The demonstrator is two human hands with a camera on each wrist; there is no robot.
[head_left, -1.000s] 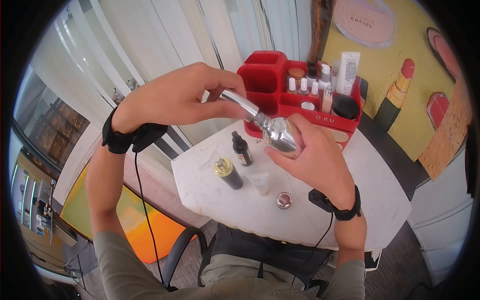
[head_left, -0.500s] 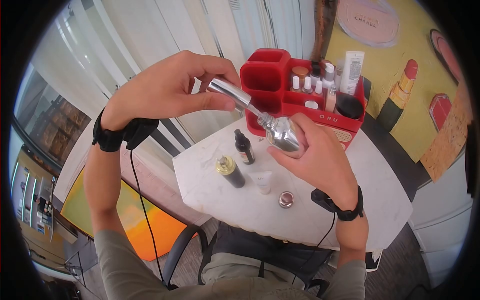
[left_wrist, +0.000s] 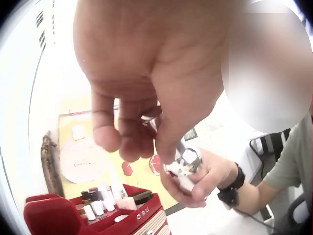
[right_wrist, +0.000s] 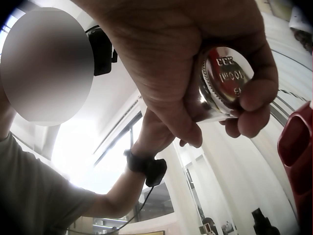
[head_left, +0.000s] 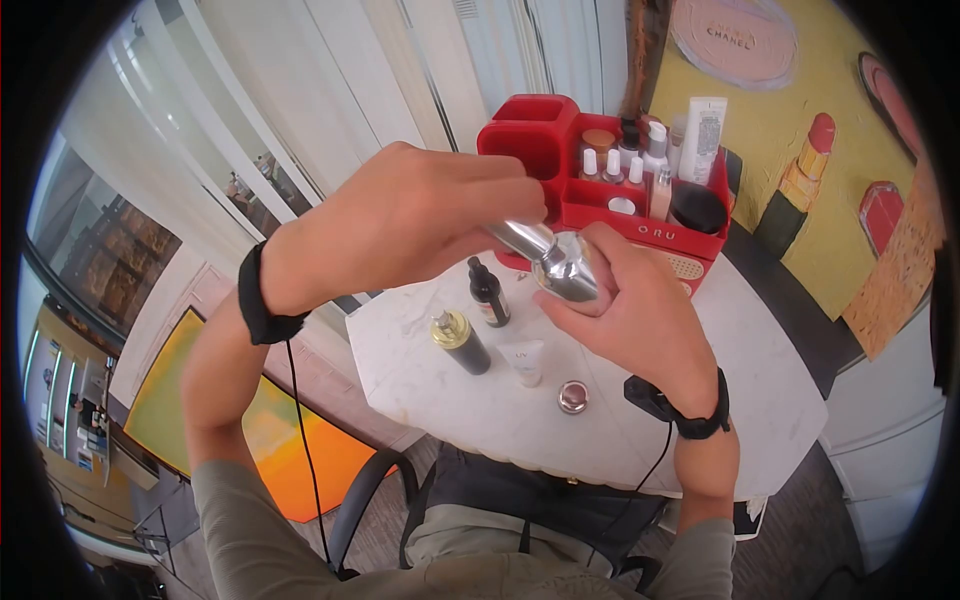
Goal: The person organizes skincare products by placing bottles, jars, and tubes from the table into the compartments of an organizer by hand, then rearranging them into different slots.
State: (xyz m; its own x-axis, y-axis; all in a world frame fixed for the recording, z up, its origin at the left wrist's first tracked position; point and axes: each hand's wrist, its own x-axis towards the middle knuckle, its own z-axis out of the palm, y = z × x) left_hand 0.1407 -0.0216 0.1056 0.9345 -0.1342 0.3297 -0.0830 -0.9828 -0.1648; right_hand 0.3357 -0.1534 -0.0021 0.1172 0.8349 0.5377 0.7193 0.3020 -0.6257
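Observation:
A shiny silver bottle (head_left: pixel 568 268) is tilted in my right hand (head_left: pixel 645 315), its neck toward my left hand. In the right wrist view, the bottle's clear round base (right_wrist: pixel 227 78) shows raised lettering, with fingers and thumb round its sides. My left hand (head_left: pixel 400 220) grips a long silver cap (head_left: pixel 524 238), whose lower end meets the bottle's neck. Most of the cap is hidden behind the left fingers. Below the hands stand a dark dropper-style bottle (head_left: pixel 488 295), a black bottle with a gold collar (head_left: pixel 462 345), a small white tube (head_left: pixel 525 362) and a small round silver piece (head_left: pixel 573 397).
A red organizer (head_left: pixel 600 220) holds cosmetics at the table's back, including a white tube (head_left: pixel 703 140) and a black round jar (head_left: pixel 697 207). The pale marble table (head_left: pixel 680 450) has angled edges. A cable (head_left: pixel 303 450) hangs from the left wrist; a chair arm (head_left: pixel 365 500) stands below.
Half a second ago the cap was lifted off the neck, with a thin stem showing between. My left hand has since come right and down, bringing the cap to the neck.

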